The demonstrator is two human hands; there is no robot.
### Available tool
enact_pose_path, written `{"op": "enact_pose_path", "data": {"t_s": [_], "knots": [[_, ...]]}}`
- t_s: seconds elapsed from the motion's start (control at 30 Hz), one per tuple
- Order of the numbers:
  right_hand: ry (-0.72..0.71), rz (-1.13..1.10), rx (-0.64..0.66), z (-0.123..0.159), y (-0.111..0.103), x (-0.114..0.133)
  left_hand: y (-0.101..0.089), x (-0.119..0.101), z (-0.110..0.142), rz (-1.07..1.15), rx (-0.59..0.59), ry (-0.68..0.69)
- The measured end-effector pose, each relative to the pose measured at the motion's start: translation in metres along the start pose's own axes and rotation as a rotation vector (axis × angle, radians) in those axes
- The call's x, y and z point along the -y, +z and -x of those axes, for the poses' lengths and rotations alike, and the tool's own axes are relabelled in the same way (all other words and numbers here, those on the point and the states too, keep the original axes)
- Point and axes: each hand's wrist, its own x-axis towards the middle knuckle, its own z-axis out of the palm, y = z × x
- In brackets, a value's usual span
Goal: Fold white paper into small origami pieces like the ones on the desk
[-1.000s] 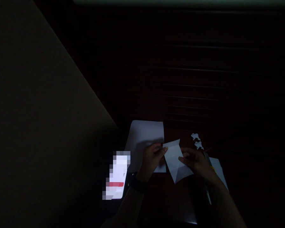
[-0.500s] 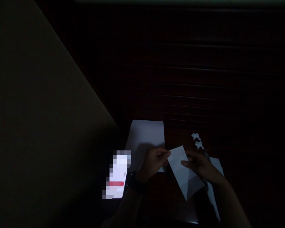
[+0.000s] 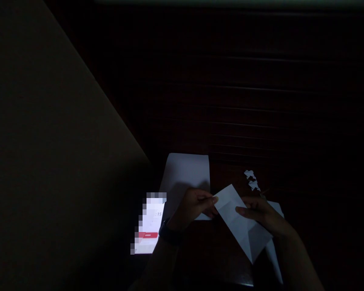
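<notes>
In the dim light a creased white paper sheet lies tilted between my two hands over a dark table. My left hand, with a dark watch on its wrist, pinches the sheet's upper left corner. My right hand rests on the sheet's right side with the fingers closed on its edge. The paper's lower point reaches towards me.
A flat white sheet lies behind my left hand. A lit phone screen glows at the left. Two small folded paper figures sit behind my right hand. More white paper lies under my right arm. A wall slants along the left.
The paper has been unfolded and turned, growing longer and pointing down to the right. Both hands shifted slightly lower and right with it.
</notes>
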Motion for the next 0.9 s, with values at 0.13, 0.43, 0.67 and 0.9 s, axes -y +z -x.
{"op": "enact_pose_path", "data": {"t_s": [0.13, 0.43, 0.67, 0.9], "knots": [[0.019, 0.028, 0.024, 0.000, -0.002, -0.001, -0.001, 0.004, 0.000, 0.010, 0.078, -0.010], [0.052, 0.058, 0.062, -0.001, -0.005, -0.002, -0.003, 0.000, 0.002, 0.052, 0.101, -0.031], [-0.045, 0.219, -0.025, -0.002, -0.018, -0.007, -0.005, 0.005, 0.001, 0.114, 0.103, -0.043], [-0.137, 0.270, 0.004, -0.003, -0.023, -0.015, -0.008, 0.014, -0.003, 0.094, -0.006, 0.005]]}}
